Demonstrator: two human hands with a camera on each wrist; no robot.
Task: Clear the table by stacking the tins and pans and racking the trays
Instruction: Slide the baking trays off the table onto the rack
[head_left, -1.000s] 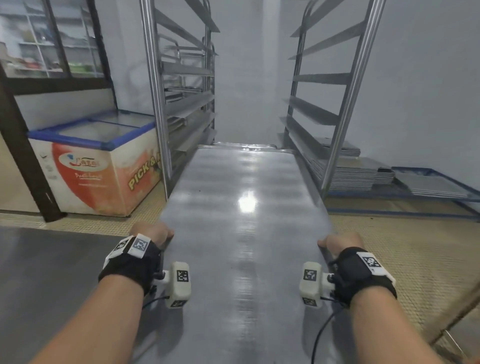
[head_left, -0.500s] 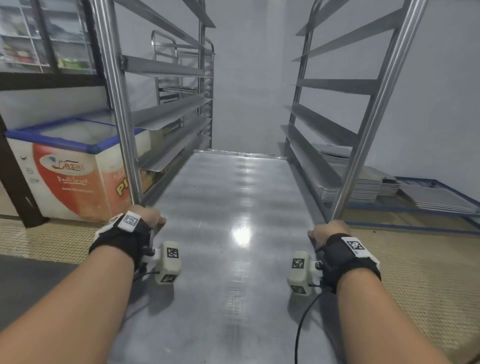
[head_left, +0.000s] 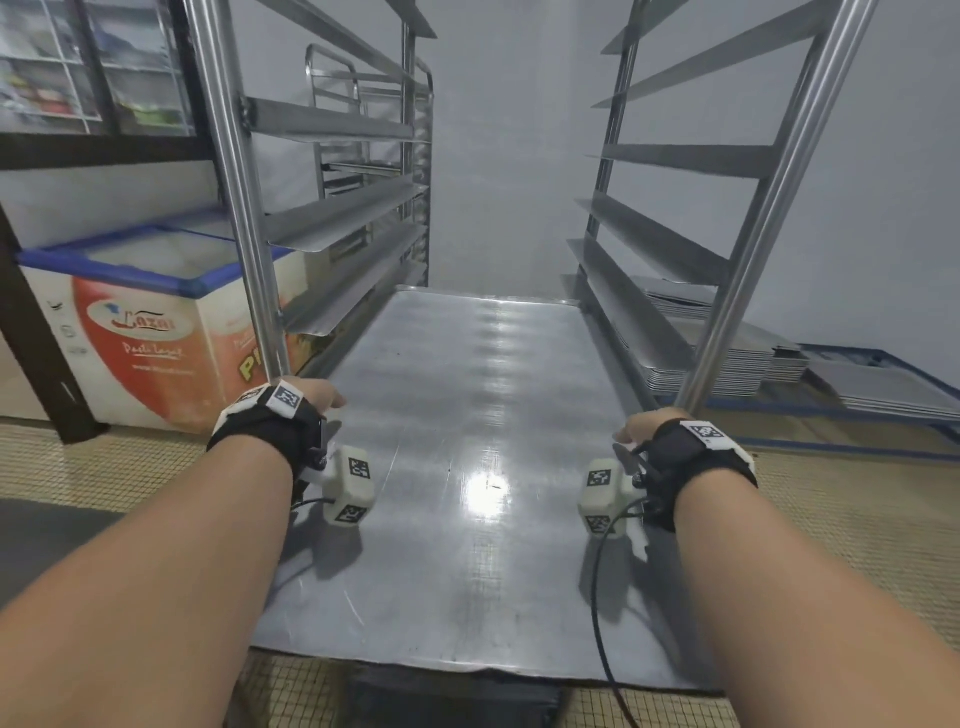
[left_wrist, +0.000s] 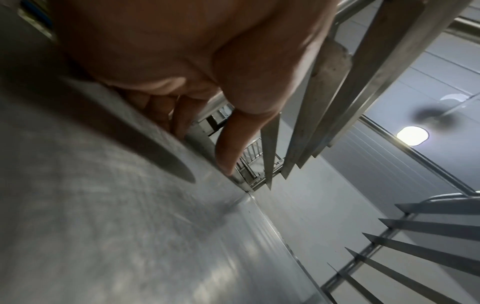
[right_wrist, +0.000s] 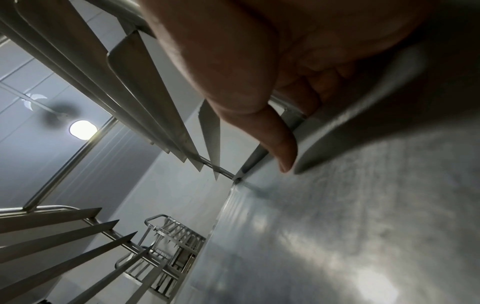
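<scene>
A large flat steel tray (head_left: 467, 415) is held level in front of me, its far end between the two sides of a tall steel rack (head_left: 244, 208). My left hand (head_left: 317, 395) grips the tray's left edge beside the rack's left front post. My right hand (head_left: 639, 428) grips the right edge by the right front post (head_left: 769, 208). In the left wrist view the thumb (left_wrist: 233, 133) lies on top of the tray (left_wrist: 130, 226) with the fingers curled under its rim. The right thumb (right_wrist: 275, 135) presses the tray (right_wrist: 337, 226) the same way.
Angled runners (head_left: 337, 223) line both sides of the rack above the tray. A second rack (head_left: 363, 130) stands behind on the left. A chest freezer (head_left: 145, 322) is at the left. Stacked flat trays (head_left: 727, 364) lie on a low blue frame at the right.
The tray has moved forward between the rack's sides. The front posts, earlier well ahead of my hands, now stand level with them.
</scene>
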